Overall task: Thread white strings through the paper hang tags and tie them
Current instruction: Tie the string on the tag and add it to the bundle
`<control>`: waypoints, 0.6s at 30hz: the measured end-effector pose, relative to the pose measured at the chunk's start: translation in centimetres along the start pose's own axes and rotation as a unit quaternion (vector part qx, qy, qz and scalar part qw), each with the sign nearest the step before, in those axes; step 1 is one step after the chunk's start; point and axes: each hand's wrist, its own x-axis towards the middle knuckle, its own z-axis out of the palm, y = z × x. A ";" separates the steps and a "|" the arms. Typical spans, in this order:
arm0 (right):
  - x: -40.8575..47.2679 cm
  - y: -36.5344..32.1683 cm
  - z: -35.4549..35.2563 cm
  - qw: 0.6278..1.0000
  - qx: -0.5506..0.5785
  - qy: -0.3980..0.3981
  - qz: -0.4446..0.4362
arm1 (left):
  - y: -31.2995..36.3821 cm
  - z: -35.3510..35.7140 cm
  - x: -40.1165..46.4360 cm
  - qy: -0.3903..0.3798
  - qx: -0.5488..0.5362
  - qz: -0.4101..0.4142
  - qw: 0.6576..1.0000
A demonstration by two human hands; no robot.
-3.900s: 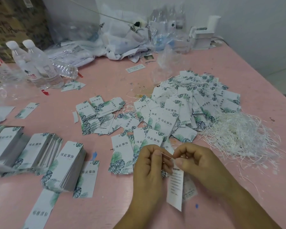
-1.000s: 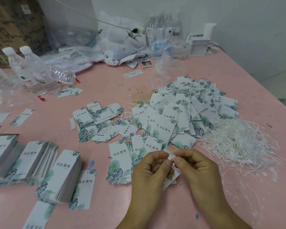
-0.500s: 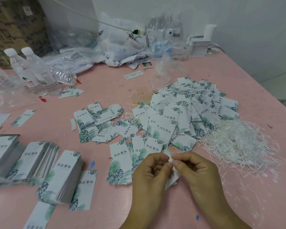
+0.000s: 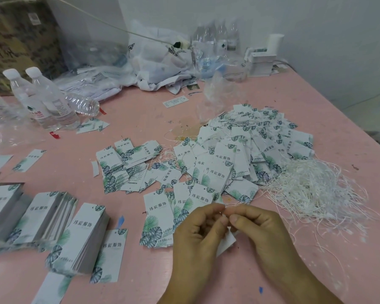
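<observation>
Both hands meet low over the pink worktop (image 4: 140, 288): the left hand (image 4: 198, 235) and right hand (image 4: 261, 231) pinch a white string (image 4: 225, 212) between fingertips, a hang tag (image 4: 226, 243) dangling beneath them, near the loose string heap (image 4: 312, 189).

Left hand (image 4: 201, 232) and right hand (image 4: 258, 226) pinching a string (image 4: 226, 206) over a tag (image 4: 227, 243) (mostly hidden), pink table (image 4: 140, 281), loose strings (image 4: 312, 189) beside

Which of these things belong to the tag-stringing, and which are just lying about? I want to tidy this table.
Belongs to the job:
left hand and right hand, pinching one hang tag
loose white strings
strung tag heap
unstrung tag stacks

Lying about:
water bottles
plastic bags
cardboard box
</observation>
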 end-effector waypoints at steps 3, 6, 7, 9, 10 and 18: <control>0.1 0.3 -0.3 1.000 0.003 -0.004 -0.001 | -0.1 0.0 0.1 0.001 0.027 0.009 1.000; 0.2 0.0 -0.3 1.000 -0.012 0.011 -0.015 | 0.0 -0.2 0.3 -0.004 0.036 0.015 0.999; 0.3 0.0 -0.4 0.999 -0.019 0.028 -0.020 | 0.1 -0.3 0.3 -0.011 0.028 0.014 0.999; 0.6 -0.1 -0.8 0.998 -0.035 0.051 -0.026 | 0.4 -0.6 0.4 -0.037 -0.032 -0.012 0.999; 0.7 -0.1 -0.9 0.998 -0.042 0.047 -0.026 | 0.6 -0.6 0.5 -0.057 -0.084 -0.035 0.994; 0.4 0.7 -0.2 0.973 -0.001 -0.226 0.048 | 1.5 -1.4 1.5 -0.101 -0.431 -0.136 0.886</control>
